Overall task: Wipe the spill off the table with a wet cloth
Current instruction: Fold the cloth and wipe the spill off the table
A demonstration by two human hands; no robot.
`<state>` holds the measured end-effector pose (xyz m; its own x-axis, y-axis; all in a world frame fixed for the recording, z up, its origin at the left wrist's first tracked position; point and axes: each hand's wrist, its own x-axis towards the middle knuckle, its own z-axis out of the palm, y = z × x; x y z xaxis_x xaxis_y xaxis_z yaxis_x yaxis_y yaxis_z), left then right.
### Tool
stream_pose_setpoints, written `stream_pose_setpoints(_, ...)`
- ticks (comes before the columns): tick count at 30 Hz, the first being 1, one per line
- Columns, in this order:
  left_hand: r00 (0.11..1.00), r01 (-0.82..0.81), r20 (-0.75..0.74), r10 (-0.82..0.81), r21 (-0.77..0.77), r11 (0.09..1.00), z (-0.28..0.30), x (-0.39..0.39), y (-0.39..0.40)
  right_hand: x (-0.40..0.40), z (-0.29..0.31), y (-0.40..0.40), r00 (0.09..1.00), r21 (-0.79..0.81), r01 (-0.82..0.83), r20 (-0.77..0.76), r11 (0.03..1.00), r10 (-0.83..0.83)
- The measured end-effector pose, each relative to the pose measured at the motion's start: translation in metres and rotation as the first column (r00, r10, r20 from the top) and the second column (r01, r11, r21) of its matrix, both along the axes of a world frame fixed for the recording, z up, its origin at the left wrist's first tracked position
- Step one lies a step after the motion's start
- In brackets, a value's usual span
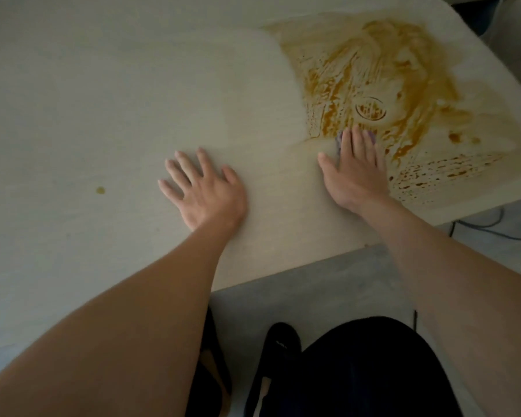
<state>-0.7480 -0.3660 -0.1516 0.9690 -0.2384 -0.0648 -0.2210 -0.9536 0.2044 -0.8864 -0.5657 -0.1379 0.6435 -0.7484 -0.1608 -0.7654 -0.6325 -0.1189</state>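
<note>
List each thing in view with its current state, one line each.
Spill: orange-brown, smeared, mostly still on the table.
Small drop: separate, unwiped.
Cloth: purple, pressed flat at the spill's near edge.
Right hand: flat on the cloth.
Left hand: flat, fingers spread, on the table.

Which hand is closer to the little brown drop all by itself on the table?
The left hand. It lies flat on the table, just right of the lone drop. The right hand is farther right, pressing the purple cloth at the big spill's edge.

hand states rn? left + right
Left hand: open, flat on the table, holding nothing.
Right hand: open, fingers straight, pressing the purple cloth at the spill.
</note>
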Motion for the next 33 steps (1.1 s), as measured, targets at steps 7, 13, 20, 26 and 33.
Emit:
stream_pose_setpoints(7,1.0,-0.011,0.001,0.011,0.036,0.999,-0.001,0.001,0.001,0.065,0.003,0.024,0.994,0.056,-0.107,0.036,0.993,0.105)
stream_pose_setpoints(13,1.0,-0.014,-0.003,0.014,0.012,1.0,0.002,0.001,0.001,0.038,0.003,0.059,0.948,0.062,-0.31,0.097,0.949,0.304)
stream_pose_setpoints(20,1.0,-0.018,0.005,0.017,0.009,1.0,0.002,0.0,0.001,-0.032,0.0,0.009,0.988,0.0,-0.151,0.038,0.989,0.151)
stream_pose_setpoints(26,1.0,-0.017,-0.003,0.017,0.02,1.0,0.0,-0.001,0.0,0.026,-0.003,-0.019,0.999,0.003,0.046,0.01,0.999,-0.046)
stream_pose_setpoints(33,1.0,-0.017,-0.019,0.018,0.043,0.999,0.002,-0.002,0.001,0.084,-0.003,0.009,0.996,0.038,-0.071,0.062,0.997,0.069)
